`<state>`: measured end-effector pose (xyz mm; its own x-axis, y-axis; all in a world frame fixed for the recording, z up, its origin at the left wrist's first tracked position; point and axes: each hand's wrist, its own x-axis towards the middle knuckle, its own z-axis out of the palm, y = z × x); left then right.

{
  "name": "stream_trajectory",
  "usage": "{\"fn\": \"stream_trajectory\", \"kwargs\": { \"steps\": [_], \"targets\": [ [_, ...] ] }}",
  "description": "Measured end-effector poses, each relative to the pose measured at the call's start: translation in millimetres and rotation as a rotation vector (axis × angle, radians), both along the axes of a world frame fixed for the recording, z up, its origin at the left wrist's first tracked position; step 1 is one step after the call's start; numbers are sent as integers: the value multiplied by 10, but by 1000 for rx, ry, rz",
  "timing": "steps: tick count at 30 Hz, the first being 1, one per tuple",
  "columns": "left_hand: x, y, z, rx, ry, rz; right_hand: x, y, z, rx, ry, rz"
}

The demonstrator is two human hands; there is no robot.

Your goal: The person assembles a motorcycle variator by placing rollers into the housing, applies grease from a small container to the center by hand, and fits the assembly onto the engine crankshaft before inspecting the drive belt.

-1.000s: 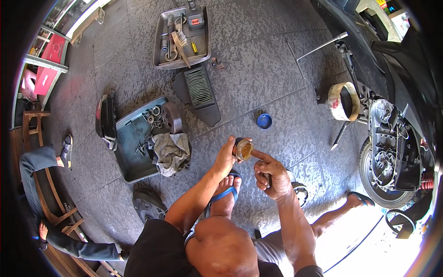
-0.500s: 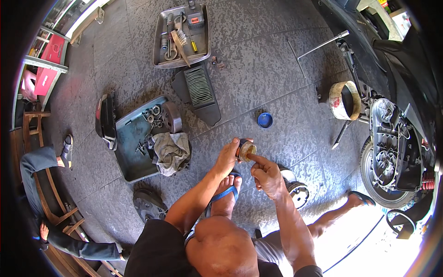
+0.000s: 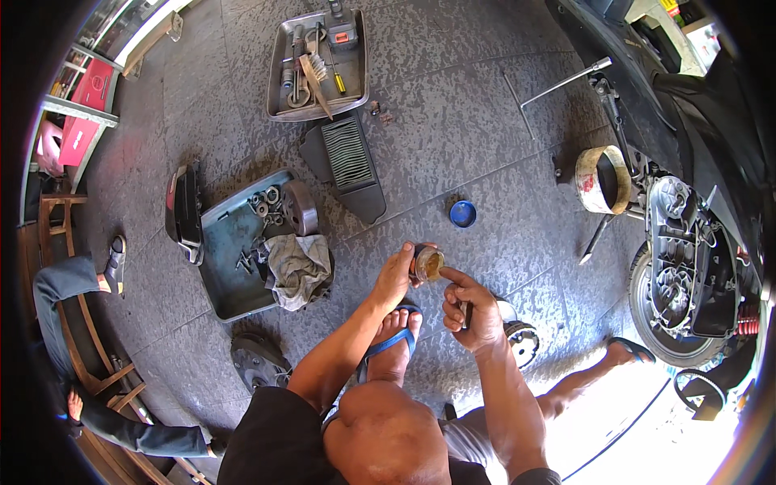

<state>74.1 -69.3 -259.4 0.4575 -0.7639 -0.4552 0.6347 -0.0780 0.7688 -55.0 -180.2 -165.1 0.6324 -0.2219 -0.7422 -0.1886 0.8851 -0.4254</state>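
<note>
My left hand point(image 3: 394, 279) is wrapped round a small open jar point(image 3: 430, 263) of amber-brown grease, its mouth tilted toward my right hand. Just outside the rim, my right hand point(image 3: 478, 317) points its index finger at the jar, with a dab of grease at the tip. The other fingers of that hand are curled round a small dark cylindrical part point(image 3: 466, 315), mostly hidden in the palm. On the floor beyond the jar lies a blue screw lid point(image 3: 463, 214).
A blue-grey tray point(image 3: 212, 263) at left holds metal parts and a grey rag point(image 3: 299, 271). Farther off are an air filter point(image 3: 351, 153) and a tool tray point(image 3: 279, 105). A partly dismantled scooter point(image 3: 679, 259) stands at right, near a round tin point(image 3: 588, 182). Another person's legs point(image 3: 137, 432) show at left.
My right index finger has come out of the jar's mouth. The right hand has turned a little, so the dark part in its curled fingers now shows. The left hand still holds the jar.
</note>
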Motion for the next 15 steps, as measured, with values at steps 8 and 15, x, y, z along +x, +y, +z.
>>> {"fn": "stream_trajectory", "kwargs": {
  "steps": [8,15],
  "targets": [
    [-12,-48,-357,47,167,57,-155,38,-328,175,43,-195],
    [337,61,-539,702,-905,79,-254,111,-369,165,5,-268]
  ]
}}
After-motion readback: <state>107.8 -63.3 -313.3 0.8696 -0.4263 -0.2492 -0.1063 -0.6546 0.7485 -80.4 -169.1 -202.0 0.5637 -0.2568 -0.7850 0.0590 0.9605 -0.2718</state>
